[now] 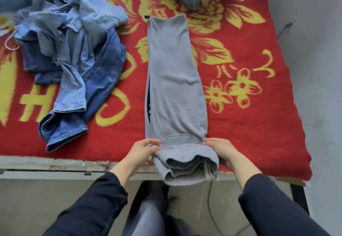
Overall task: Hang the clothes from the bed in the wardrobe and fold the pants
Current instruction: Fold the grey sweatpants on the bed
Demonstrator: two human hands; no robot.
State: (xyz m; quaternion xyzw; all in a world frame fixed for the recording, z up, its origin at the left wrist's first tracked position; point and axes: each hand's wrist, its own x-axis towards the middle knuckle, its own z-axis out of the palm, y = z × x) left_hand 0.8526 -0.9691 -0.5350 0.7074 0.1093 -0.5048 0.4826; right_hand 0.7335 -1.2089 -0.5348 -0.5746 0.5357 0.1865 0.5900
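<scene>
Folding stage: grey pants (175,80) lie lengthwise on the bed (259,106), near end turned over into a thick wad (187,165). The rest is flat, so approx. a third folded, by my read.
Grip, left: left hand (142,152) grips the wad's left edge, fingers curled round the fabric.
Grip, right: right hand (220,150) holds the right edge w/ thumb on top. Fingers go under the cloth, mostly hidden — reads as a pinch.
Pants vs. grip: wad sits right between both hands, touching each, and overhangs the bed edge a bit. The flat length runs straight away from the grip.
Left to do: denim pile (74,60) lies well off on the left hand's side, beyond the grip, unfolded — a hanger (10,41) pokes out at its far side. No wardrobe in view, so can't tell how much hanging is done.
</scene>
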